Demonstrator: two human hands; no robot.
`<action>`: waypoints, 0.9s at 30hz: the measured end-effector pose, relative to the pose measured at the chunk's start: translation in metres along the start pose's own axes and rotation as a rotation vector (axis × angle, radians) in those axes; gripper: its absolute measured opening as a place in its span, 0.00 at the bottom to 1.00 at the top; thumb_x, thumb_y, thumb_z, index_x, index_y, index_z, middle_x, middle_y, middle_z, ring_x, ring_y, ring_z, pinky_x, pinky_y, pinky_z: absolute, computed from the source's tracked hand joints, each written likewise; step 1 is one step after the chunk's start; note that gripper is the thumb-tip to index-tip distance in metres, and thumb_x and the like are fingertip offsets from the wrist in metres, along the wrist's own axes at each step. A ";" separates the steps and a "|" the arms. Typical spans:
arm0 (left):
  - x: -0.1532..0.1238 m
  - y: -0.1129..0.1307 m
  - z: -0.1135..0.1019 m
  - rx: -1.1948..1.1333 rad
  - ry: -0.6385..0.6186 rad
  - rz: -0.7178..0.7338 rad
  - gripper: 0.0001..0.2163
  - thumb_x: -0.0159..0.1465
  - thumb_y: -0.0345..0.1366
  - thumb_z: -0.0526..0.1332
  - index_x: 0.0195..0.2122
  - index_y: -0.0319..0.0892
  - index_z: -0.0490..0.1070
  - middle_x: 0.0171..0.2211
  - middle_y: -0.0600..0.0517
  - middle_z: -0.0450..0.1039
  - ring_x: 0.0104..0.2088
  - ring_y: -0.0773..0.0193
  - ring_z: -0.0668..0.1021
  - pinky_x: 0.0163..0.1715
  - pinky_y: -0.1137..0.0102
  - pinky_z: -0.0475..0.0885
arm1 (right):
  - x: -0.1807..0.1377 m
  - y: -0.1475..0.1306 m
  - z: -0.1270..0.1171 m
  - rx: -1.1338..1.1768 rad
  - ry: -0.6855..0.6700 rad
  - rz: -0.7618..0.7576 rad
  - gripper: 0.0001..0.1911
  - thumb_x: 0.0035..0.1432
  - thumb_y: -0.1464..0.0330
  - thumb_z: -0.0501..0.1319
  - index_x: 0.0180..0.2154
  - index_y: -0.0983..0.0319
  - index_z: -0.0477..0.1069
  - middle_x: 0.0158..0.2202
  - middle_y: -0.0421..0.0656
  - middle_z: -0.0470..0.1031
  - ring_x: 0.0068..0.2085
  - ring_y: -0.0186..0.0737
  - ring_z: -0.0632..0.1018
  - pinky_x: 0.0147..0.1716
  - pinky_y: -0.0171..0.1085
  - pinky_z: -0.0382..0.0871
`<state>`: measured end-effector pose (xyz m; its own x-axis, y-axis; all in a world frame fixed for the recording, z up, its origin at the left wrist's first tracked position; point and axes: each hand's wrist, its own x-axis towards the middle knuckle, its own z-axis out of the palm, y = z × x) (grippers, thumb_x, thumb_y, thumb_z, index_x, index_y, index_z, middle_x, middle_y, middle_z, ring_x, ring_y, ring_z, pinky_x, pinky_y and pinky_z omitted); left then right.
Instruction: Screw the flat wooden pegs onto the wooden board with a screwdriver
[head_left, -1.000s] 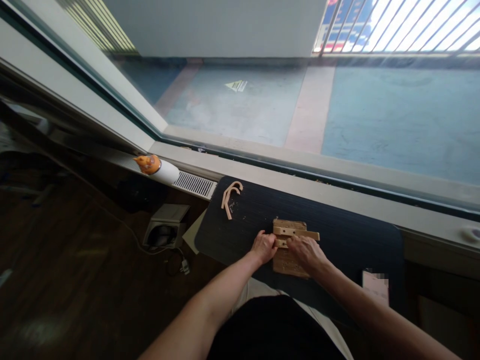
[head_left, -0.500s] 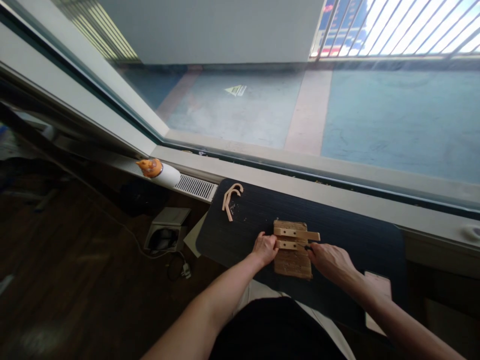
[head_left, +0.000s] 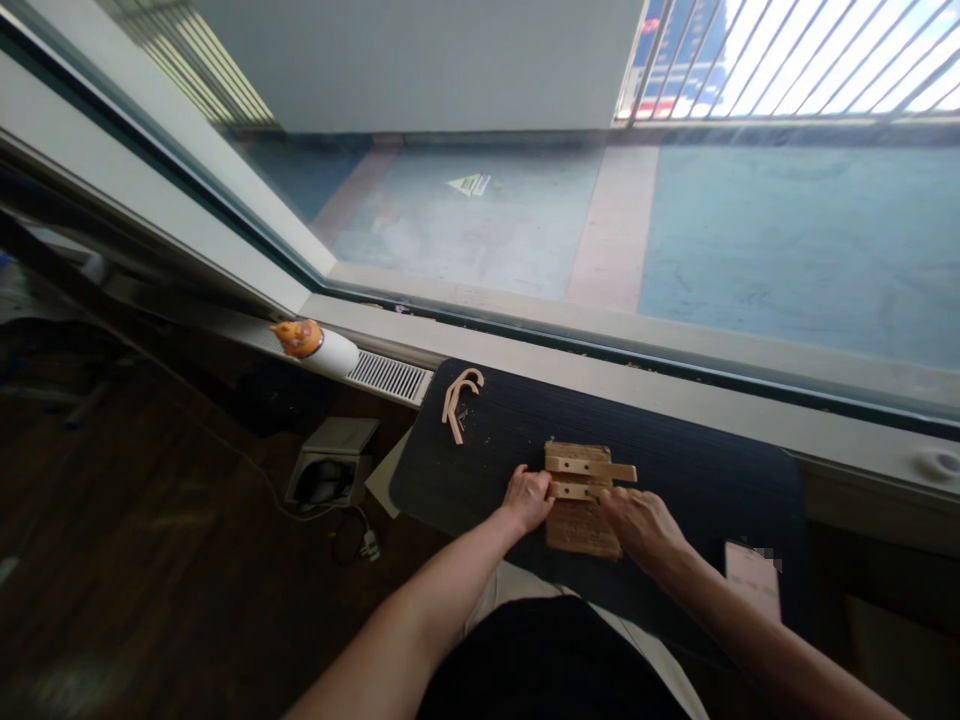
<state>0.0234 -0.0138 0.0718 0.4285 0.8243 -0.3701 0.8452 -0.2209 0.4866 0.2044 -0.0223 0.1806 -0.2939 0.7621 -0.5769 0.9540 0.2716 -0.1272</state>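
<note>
On the dark tabletop lies a worn wooden board [head_left: 583, 530], with two pale wooden strips across it. The upper strip [head_left: 600, 467] has two dark holes and sticks out past the board's right edge. My left hand [head_left: 529, 498] is closed on the left end of the lower strip [head_left: 576, 491], which also shows two holes. Over that strip's right end, my right hand [head_left: 637, 522] is closed with its fingertips against the wood. Whatever it holds is hidden behind the fingers; a small dark tool showed there earlier.
Curved wooden hooks [head_left: 453, 405] and small metal bits lie on the table's [head_left: 510, 420] far left. A phone [head_left: 752, 580] rests at the right, beside my forearm. A white bottle with an orange top [head_left: 330, 352] stands on the vent by the window.
My right hand has shifted left, up to the lower strip, covering the dark tool and the strip's right end. My left hand has stayed in place.
</note>
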 end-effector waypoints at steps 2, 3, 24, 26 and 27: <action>0.000 0.000 0.000 0.001 -0.002 0.000 0.05 0.58 0.31 0.59 0.36 0.40 0.70 0.37 0.48 0.78 0.39 0.60 0.79 0.57 0.60 0.60 | 0.002 -0.008 -0.003 -0.009 0.001 -0.016 0.16 0.57 0.83 0.49 0.36 0.68 0.75 0.37 0.55 0.79 0.40 0.48 0.80 0.37 0.40 0.68; 0.000 0.001 0.000 0.001 -0.004 0.000 0.05 0.58 0.31 0.59 0.36 0.41 0.70 0.37 0.48 0.78 0.40 0.60 0.79 0.57 0.61 0.60 | 0.003 -0.011 -0.004 -0.009 -0.001 -0.016 0.16 0.57 0.83 0.50 0.37 0.68 0.75 0.37 0.55 0.79 0.40 0.48 0.80 0.37 0.40 0.68; 0.001 0.001 0.004 0.001 0.006 -0.006 0.04 0.58 0.32 0.59 0.35 0.41 0.70 0.36 0.48 0.78 0.40 0.59 0.79 0.57 0.59 0.60 | 0.017 -0.024 -0.007 -0.072 -0.215 0.106 0.19 0.60 0.62 0.60 0.49 0.66 0.68 0.49 0.48 0.72 0.45 0.42 0.75 0.44 0.46 0.71; 0.001 0.002 0.004 0.000 0.006 -0.008 0.04 0.58 0.32 0.60 0.35 0.41 0.70 0.36 0.47 0.78 0.40 0.58 0.79 0.57 0.59 0.60 | 0.018 -0.022 -0.004 -0.077 -0.242 0.146 0.19 0.61 0.62 0.59 0.51 0.65 0.67 0.50 0.49 0.71 0.45 0.42 0.75 0.43 0.46 0.72; 0.001 0.002 0.003 0.000 0.006 -0.008 0.05 0.58 0.32 0.60 0.35 0.40 0.70 0.36 0.47 0.78 0.40 0.58 0.79 0.56 0.59 0.60 | 0.018 -0.021 -0.003 -0.080 -0.252 0.166 0.19 0.61 0.62 0.59 0.51 0.65 0.67 0.50 0.49 0.71 0.45 0.42 0.75 0.43 0.46 0.72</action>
<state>0.0264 -0.0151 0.0697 0.4194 0.8293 -0.3693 0.8488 -0.2139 0.4835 0.1793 -0.0125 0.1753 -0.1004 0.6333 -0.7674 0.9771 0.2084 0.0442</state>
